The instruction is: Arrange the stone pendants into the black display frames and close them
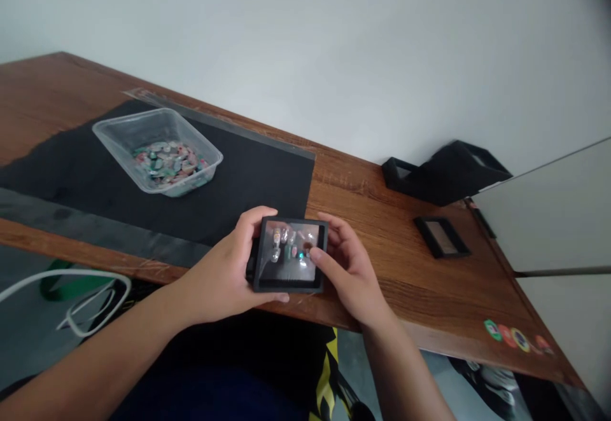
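A small black square frame with a clear window point(286, 268) is held between both hands over the table's front edge. Several small shiny pieces, silver, green, pink and brown, show behind the window. My left hand point(233, 268) wraps round its left side, fingers at the top corner and thumb along the bottom edge. My right hand point(351, 268) grips the right side, its thumb lying on the window and the other fingers behind. Left of the hands, a clear plastic tub point(119, 144) of small colourful pieces point(174, 161) rests on a black mat point(258, 176).
A brown wooden table point(377, 230) runs along a white wall. On its right lie an empty black frame point(442, 238), a stack of black frames point(451, 170) by the wall, and several round stickers point(508, 336). A white cable point(86, 275) hangs at the lower left.
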The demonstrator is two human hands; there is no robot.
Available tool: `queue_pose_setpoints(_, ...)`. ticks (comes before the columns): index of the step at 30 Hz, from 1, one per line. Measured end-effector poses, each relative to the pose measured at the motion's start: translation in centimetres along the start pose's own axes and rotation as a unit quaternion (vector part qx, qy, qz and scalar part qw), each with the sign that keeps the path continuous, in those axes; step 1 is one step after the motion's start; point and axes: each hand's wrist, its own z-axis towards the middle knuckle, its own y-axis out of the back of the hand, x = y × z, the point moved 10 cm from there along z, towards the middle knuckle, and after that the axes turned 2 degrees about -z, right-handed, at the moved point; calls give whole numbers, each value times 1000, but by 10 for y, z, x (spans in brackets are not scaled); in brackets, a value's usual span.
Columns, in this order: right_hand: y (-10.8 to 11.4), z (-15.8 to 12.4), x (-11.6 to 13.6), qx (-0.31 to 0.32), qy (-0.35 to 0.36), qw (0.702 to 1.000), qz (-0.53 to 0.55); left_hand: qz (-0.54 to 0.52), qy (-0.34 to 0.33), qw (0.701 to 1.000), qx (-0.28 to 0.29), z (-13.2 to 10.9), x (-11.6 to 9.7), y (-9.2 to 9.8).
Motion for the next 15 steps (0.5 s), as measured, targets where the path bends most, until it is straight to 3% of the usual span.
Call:
queue_pose_setpoints(4, -2, 7, -11, 5, -73, 995, 70, 10, -19, 1000, -1, 1, -5, 0)
queue_pose_setpoints(15, 4, 10, -16, -21, -92, 987, 132, 80, -16, 997, 11, 2, -8, -6)
